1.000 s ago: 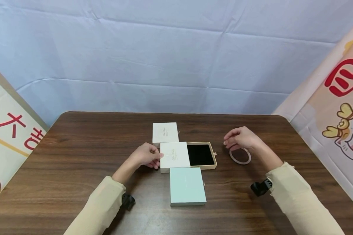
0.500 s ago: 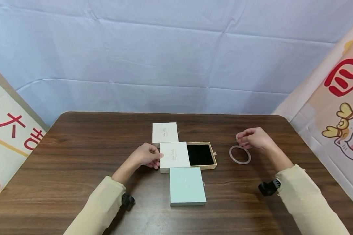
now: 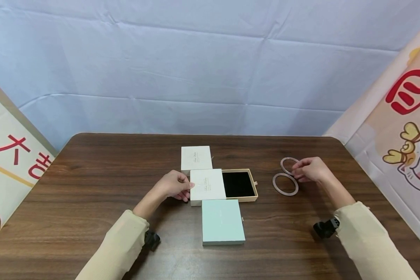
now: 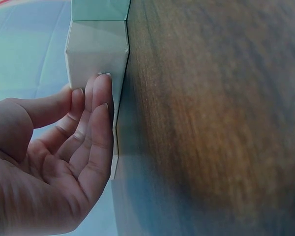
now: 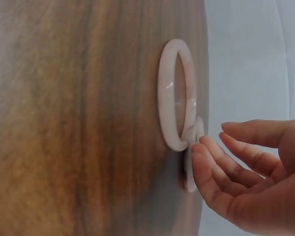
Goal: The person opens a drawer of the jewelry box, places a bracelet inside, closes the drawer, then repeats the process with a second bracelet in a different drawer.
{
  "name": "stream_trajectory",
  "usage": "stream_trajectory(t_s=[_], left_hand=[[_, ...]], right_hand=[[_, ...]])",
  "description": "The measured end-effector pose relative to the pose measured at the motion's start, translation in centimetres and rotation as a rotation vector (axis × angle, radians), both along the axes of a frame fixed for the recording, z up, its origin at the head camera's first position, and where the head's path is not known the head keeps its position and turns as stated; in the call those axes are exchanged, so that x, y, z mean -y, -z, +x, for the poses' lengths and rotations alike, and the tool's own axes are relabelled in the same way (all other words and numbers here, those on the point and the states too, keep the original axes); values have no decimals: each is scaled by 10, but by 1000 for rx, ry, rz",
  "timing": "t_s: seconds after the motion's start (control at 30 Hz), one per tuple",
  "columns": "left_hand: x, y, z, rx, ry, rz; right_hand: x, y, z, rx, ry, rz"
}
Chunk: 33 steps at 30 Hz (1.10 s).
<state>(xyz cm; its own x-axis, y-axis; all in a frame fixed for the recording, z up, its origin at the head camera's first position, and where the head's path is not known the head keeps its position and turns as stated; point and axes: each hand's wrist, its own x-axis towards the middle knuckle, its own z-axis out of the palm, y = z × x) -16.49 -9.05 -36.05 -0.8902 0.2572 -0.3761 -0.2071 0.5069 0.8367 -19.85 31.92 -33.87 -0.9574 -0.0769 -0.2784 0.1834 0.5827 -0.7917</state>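
Note:
A white box lies on the table, its cream drawer with a black lining pulled out to the right. My left hand touches the box's left end, the thumb at the top edge and the fingertips against the end face. Two pale pink bangles lie on the right: the nearer bangle, and the farther bangle beside it. My right hand is at the farther bangle's right side, partly covering it. In the right wrist view, the thumb stands apart from the fingers.
Another white box lies behind the drawer box. A mint green box with a small tab lies in front. The brown wooden table has a pale cloth hanging behind it and printed banners at both sides.
The right hand has moved rightward, past the nearer bangle, and slightly towards me. The farther bangle, at first not seen, now lies flat on the table. The left hand has kept still.

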Motion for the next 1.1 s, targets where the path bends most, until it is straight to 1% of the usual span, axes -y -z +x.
stream_trajectory(t_s=[0.33, 0.67, 0.93, 1.1], left_hand=[[1, 1, 0, 0, 6, 7], [1, 1, -1, 3, 9, 0], [0, 1, -1, 0, 12, -10], [0, 1, -1, -5, 8, -19]], right_hand=[[1, 9, 2, 0, 41, -59], [9, 11, 2, 4, 36, -74], [13, 18, 0, 1, 48, -31], [14, 20, 0, -10, 38, 3]])
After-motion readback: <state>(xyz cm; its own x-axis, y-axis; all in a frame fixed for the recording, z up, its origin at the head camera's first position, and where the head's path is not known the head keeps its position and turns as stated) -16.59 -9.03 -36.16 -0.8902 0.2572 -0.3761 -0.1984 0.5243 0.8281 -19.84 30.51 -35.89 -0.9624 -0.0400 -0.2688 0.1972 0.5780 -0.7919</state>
